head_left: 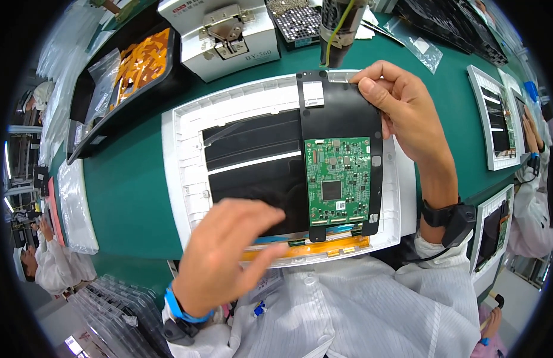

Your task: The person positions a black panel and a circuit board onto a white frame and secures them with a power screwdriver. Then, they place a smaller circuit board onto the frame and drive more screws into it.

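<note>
A white plastic frame (182, 138) lies on the green table, with a glossy black panel (252, 140) inside it. Over its right part is a black backing plate (351, 113) that carries a green circuit board (331, 164). My right hand (401, 104) pinches the plate's upper right corner between thumb and fingers. My left hand (225, 247), somewhat blurred, hovers over the frame's lower left, holding nothing, thumb and fingers apart. Along the frame's lower edge runs an orange flat strip (330, 246), partly covered by that hand.
A black tray (160, 98) of orange flex strips stands at the far left. Behind the frame are a silver-grey box (228, 51) and a dark cylindrical tool (339, 30). Similar white frames (497, 113) lie at right; clear plastic trays (112, 316) are stacked at lower left.
</note>
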`<state>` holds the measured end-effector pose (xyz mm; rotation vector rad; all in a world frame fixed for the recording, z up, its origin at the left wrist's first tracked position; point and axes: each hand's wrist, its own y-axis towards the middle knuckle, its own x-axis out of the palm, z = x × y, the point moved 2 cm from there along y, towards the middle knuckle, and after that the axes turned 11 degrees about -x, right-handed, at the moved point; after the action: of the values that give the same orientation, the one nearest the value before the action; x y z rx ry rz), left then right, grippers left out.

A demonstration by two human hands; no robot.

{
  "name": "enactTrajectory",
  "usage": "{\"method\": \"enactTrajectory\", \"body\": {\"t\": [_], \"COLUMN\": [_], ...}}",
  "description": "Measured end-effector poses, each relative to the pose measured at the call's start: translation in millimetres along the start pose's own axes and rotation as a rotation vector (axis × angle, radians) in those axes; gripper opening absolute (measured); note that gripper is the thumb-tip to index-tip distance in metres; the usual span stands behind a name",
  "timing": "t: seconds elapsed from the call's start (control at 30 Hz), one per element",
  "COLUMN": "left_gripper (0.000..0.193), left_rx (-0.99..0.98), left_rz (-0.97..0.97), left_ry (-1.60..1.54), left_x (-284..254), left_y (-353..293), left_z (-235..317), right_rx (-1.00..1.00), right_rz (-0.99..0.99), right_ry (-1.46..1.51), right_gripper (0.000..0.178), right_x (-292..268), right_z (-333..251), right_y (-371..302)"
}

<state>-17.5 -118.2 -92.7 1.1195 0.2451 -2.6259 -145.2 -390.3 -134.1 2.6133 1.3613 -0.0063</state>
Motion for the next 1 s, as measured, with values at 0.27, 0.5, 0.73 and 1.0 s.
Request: {"method": "enactTrajectory", "body": {"t": [0.27,0.5,0.73,1.0], "left_gripper": [0.037,0.042,0.039,0.027], "left_rx": [0.060,0.056,0.105,0.249], "left_rz": [-0.058,-0.038,-0.092,-0.080], "left_ry": [0.072,0.145,0.160,0.323], "left_x": [44.3,44.5,43.4,45.2], "left_y": [-25.8,-23.6,-11.2,-2.3], "left_z": [0.4,1.8,1.9,11.1], "right_rx": [0.046,0.102,0.035,0.020], "right_rz": [0.036,0.276,0.191,0.179], "right_ry": [-0.032,-0.061,-0.097,-0.165], "right_gripper": [0.017,0.015,0.016,0.018], "right_x": [-4.1,12.0,14.1,7.7], "right_z": [-3.0,-12.6,-10.2,-15.5], "right_y": [-3.2,-6.6,-8.9,-10.2]}}
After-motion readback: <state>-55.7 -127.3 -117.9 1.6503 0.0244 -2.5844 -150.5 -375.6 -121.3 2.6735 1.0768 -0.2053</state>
